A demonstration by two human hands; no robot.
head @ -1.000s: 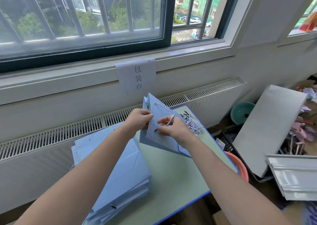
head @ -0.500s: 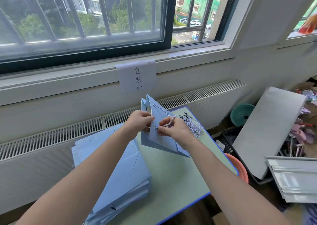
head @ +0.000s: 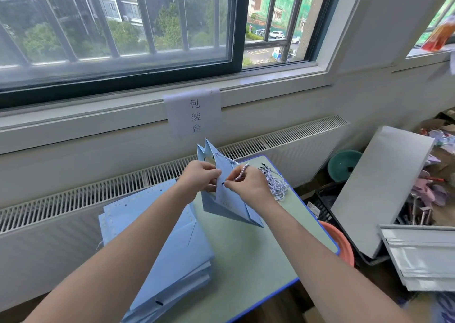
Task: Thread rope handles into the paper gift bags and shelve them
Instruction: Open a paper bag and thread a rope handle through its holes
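A wide window point(head: 118, 27) with bars fills the far side, and under it a long white radiator grille point(head: 73, 199) runs along the wall. A paper sign point(head: 194, 112) hangs from the sill, just above the work place.

The table point(head: 246, 261) is pale green with a blue edge. Its right edge and its near right corner are free, but beside them the floor is crowded: a grey board point(head: 376, 187) leans there, a white tray point(head: 418, 253) lies near it, an orange basin point(head: 339, 244) sits just beside the table edge, and a green bowl point(head: 343, 165) stands farther back. The far edge of the table meets the radiator, so little room is left on that side.

On the left part of the table lies a stack of flat blue bags point(head: 172, 261); it covers much of that half, and the person's left forearm passes over it. At the far right corner lies a bundle of rope handles point(head: 277, 186).

Between the two, the light blue gift bag point(head: 229, 199) is held up over the table middle, tilted, with its pointed top far. The left hand point(head: 199, 177) pinches the bag's upper edge with curled fingers. The right hand point(head: 248, 183) pinches a twisted rope handle point(head: 241, 172) at the bag's front face, where a small dark tip point(head: 222, 183) of the rope shows between the two hands.
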